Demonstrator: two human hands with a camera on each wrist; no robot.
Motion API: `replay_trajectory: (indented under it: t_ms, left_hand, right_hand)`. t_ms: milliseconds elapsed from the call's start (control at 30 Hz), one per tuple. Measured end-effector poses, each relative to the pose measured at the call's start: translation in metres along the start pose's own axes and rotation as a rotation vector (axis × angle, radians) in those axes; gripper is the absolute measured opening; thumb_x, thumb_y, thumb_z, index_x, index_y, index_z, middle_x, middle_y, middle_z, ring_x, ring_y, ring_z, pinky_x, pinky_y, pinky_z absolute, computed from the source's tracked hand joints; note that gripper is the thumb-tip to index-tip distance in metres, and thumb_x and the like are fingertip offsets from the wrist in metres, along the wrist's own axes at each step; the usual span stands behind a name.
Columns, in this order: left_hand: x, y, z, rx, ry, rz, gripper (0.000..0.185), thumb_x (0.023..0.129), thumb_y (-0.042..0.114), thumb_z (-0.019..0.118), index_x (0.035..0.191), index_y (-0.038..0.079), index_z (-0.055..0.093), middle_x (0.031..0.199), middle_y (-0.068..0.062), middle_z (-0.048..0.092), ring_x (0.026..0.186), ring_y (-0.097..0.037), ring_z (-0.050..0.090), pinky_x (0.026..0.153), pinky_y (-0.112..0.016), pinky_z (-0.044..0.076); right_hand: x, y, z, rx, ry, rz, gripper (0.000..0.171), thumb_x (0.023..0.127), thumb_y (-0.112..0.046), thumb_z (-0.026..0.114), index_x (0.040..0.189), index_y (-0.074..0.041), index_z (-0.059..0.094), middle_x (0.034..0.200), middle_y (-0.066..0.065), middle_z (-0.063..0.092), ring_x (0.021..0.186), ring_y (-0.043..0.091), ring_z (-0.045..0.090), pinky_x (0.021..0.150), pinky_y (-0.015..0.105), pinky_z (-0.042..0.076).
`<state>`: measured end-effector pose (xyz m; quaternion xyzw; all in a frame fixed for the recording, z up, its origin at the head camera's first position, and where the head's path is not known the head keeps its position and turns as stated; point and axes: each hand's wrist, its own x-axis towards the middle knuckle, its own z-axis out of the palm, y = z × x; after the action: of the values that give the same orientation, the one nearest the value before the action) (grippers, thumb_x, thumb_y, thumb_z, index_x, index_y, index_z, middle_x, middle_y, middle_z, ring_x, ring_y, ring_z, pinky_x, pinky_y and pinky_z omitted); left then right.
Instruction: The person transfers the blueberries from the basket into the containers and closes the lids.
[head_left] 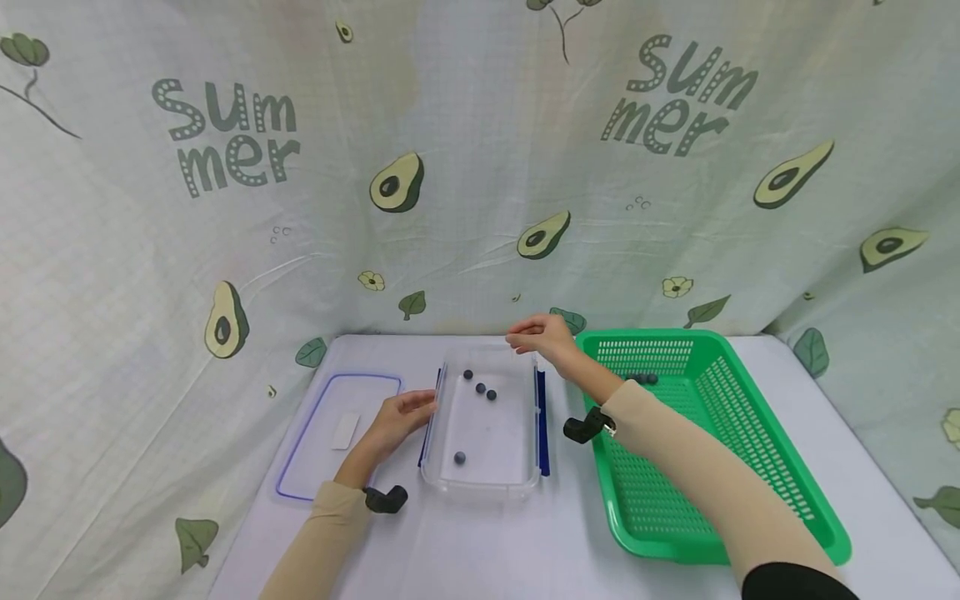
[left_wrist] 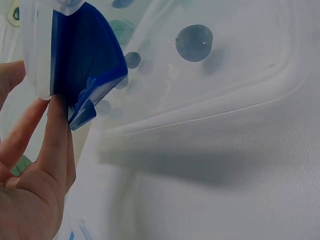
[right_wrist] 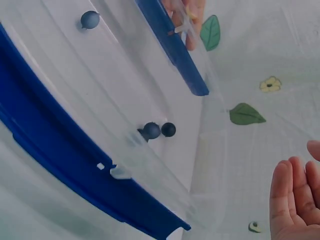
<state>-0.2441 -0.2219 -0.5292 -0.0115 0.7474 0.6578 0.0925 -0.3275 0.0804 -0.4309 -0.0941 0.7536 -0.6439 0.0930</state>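
Observation:
A clear plastic box [head_left: 480, 488] with a blue latch [head_left: 542, 425] on each long side stands in the middle of the white table. Several small dark balls [head_left: 481, 387] lie in it. My left hand [head_left: 401, 417] rests with straight fingers against the left latch [left_wrist: 85, 55]; a ball [left_wrist: 194, 43] shows through the clear wall. My right hand [head_left: 542, 336] hovers over the box's far right corner, fingers relaxed and holding nothing. In the right wrist view the right hand [right_wrist: 295, 200] is at the lower right, apart from the near latch [right_wrist: 60, 155] and two balls [right_wrist: 151, 130].
A green mesh basket [head_left: 652, 336] stands right of the box with a couple of dark balls [head_left: 642, 378] at its far end. A clear lid [head_left: 315, 450] with a blue rim lies flat on the left. An avocado-print cloth hangs behind the table.

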Motion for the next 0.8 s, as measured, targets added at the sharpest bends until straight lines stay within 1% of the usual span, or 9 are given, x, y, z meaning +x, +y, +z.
replay_trajectory:
  t_ms: [200,367,433,500,567,700,800]
  left_hand:
    - [0.0,0.001,-0.001,0.014,0.003,0.0,0.045,0.094,0.014,0.071,0.134,-0.003,0.059,0.133,-0.021,0.06,0.115,-0.023,0.062,0.097,-0.031,0.053]
    - [0.0,0.0,-0.001,0.021,0.003,-0.014,0.046,0.094,0.014,0.071,0.135,-0.002,0.058,0.134,-0.021,0.059,0.117,-0.024,0.061,0.097,-0.031,0.053]
    - [0.0,0.001,-0.002,0.026,-0.003,-0.016,0.046,0.095,0.014,0.07,0.135,-0.003,0.057,0.135,-0.022,0.058,0.118,-0.025,0.06,0.098,-0.031,0.053]
    - [0.0,0.003,-0.002,0.028,-0.016,-0.016,0.046,0.096,0.013,0.069,0.136,-0.004,0.056,0.137,-0.024,0.056,0.12,-0.027,0.059,0.099,-0.032,0.052]
    - [-0.003,0.008,-0.003,0.037,-0.035,-0.013,0.047,0.097,0.012,0.067,0.137,-0.006,0.054,0.138,-0.026,0.054,0.122,-0.029,0.058,0.1,-0.032,0.051]
    - [-0.011,0.023,-0.001,0.053,-0.064,-0.013,0.047,0.097,0.011,0.066,0.138,-0.008,0.052,0.139,-0.028,0.052,0.124,-0.031,0.056,0.101,-0.033,0.051]
    - [-0.017,0.03,0.001,0.058,-0.064,-0.013,0.046,0.097,0.012,0.066,0.137,-0.008,0.053,0.139,-0.028,0.053,0.123,-0.031,0.057,0.101,-0.033,0.051]
  right_hand:
    - [-0.006,0.0,-0.016,-0.032,-0.002,-0.009,0.028,0.089,-0.011,0.076,0.111,0.006,0.069,0.097,0.014,0.074,0.081,0.021,0.072,0.087,0.039,0.059]
    - [-0.009,-0.001,-0.031,-0.039,0.002,-0.02,0.033,0.091,-0.012,0.075,0.115,0.009,0.066,0.1,0.016,0.074,0.09,0.031,0.071,0.086,0.037,0.059]
    - [-0.009,-0.001,-0.036,-0.021,0.003,-0.027,0.035,0.091,-0.011,0.074,0.117,0.01,0.065,0.101,0.016,0.073,0.09,0.029,0.071,0.088,0.04,0.059]
    - [-0.01,-0.001,-0.042,0.008,0.013,-0.025,0.035,0.091,-0.01,0.074,0.118,0.01,0.064,0.102,0.016,0.073,0.086,0.024,0.072,0.088,0.041,0.059]
    - [-0.011,0.0,-0.047,0.027,0.018,-0.029,0.035,0.092,-0.009,0.073,0.119,0.011,0.063,0.102,0.016,0.073,0.083,0.018,0.071,0.086,0.04,0.059]
    - [-0.014,0.002,-0.057,0.035,0.038,-0.027,0.032,0.092,-0.007,0.072,0.118,0.01,0.064,0.102,0.017,0.072,0.079,0.015,0.071,0.082,0.035,0.061]
    - [-0.016,0.005,-0.064,0.028,0.042,-0.028,0.035,0.093,-0.009,0.072,0.119,0.012,0.062,0.103,0.017,0.073,0.079,0.015,0.071,0.087,0.039,0.059]
